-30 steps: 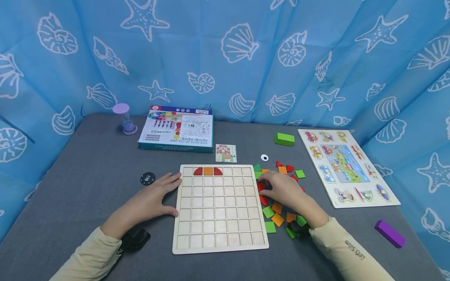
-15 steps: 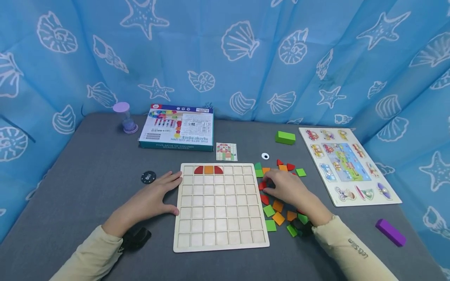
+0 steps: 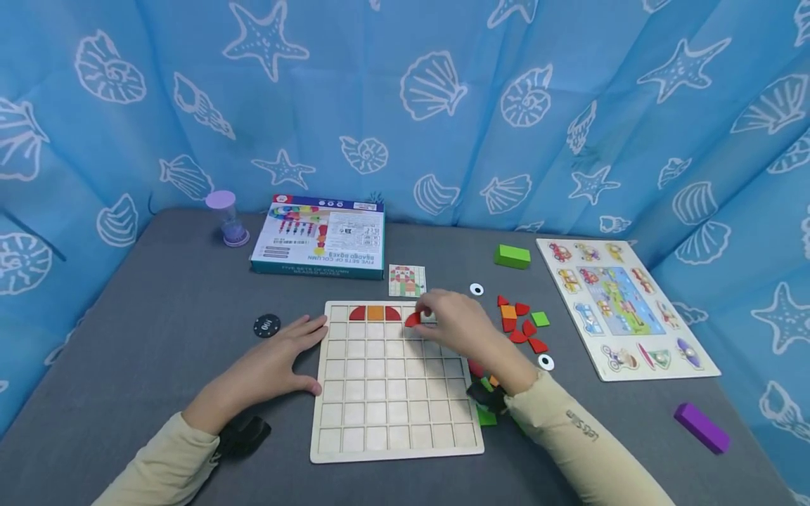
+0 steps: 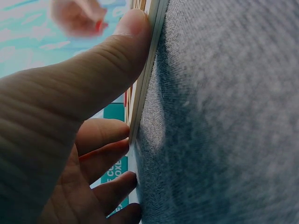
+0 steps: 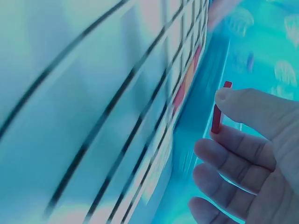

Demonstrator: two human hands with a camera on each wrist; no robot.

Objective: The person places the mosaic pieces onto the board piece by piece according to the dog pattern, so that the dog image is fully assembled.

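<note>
A wooden grid board (image 3: 386, 400) lies on the grey table. In its top row sit an orange square tile (image 3: 375, 313) and two red quarter-round tiles, one on each side of it. My right hand (image 3: 460, 329) is over the board's upper right part, pinching another red quarter-round tile (image 3: 412, 320). The right wrist view shows that tile (image 5: 216, 120) edge-on between thumb and forefinger, the other fingers loosely bent. At the board's left edge rests my left hand (image 3: 268, 360), fingers spread, with thumb and fingertips against the side (image 4: 140, 93).
Loose red tiles (image 3: 528, 328), an orange one and green ones lie right of the board, partly under the right forearm. A pattern card (image 3: 407, 280) and a box (image 3: 316, 239) stand behind. Right are a picture puzzle (image 3: 626, 309), a purple block (image 3: 701, 427) and a green block (image 3: 512, 256).
My right hand has moved left and away from the tile pile to over the board's upper part, with a red quarter-round tile pinched. The left hand stays at the board's edge.
</note>
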